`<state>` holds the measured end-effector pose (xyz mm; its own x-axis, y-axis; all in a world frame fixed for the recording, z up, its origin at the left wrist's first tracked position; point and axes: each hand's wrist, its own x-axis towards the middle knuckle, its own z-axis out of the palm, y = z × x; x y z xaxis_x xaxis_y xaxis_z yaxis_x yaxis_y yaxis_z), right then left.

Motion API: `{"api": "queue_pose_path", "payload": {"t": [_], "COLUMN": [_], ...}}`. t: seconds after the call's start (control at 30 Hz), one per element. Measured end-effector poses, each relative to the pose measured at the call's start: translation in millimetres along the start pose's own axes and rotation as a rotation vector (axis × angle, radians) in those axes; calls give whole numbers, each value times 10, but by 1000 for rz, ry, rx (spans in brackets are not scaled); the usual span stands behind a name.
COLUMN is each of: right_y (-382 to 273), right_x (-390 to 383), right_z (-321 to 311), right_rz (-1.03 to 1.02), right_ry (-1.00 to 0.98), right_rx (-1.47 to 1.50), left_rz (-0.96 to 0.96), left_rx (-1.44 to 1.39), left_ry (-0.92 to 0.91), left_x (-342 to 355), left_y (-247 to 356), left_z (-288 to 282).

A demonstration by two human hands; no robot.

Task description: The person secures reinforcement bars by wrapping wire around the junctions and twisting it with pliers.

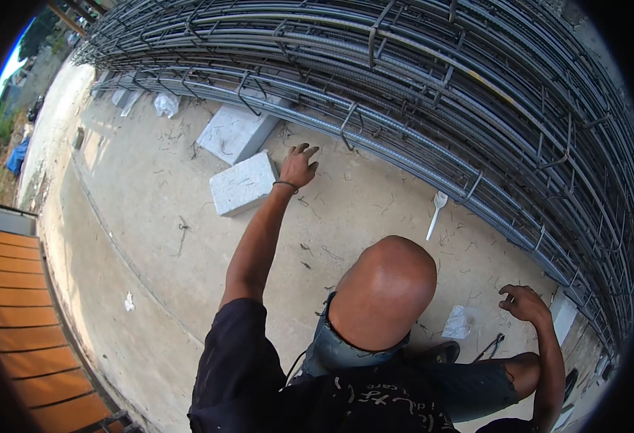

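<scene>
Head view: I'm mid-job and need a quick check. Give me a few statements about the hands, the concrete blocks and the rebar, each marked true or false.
1. The left hand holds a hammer. False: it is empty, fingers spread, beside the nearer concrete block.
2. Two pale concrete blocks lie on the slab, the farther block against the rebar cage. True.
3. The right hand grips a rebar bar. False: it hangs free above the slab, holding nothing.
4. A white plastic spoon lies on the slab near the cage. True.
5. The left wrist is bare. False: a dark band circles it.
</scene>
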<state>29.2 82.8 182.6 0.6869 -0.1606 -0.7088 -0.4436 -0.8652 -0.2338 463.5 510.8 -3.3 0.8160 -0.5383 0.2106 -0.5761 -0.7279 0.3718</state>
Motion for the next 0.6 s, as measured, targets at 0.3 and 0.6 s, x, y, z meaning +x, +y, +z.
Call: {"api": "queue_pose_path", "payload": {"t": [0.3,0.6], "right_y": [-29,-258], "right_x": [-358,-227], "right_z": [-41,-19], "right_rz": [100,-48], "right_ry": [31,20], "right_rx": [-23,12], "left_rz": [-325,-267], "left_rx": [-120,178], "left_ry": [-192,-69], "left_x": [250,141], "left_y": [487,296], "left_z": [355,474]}}
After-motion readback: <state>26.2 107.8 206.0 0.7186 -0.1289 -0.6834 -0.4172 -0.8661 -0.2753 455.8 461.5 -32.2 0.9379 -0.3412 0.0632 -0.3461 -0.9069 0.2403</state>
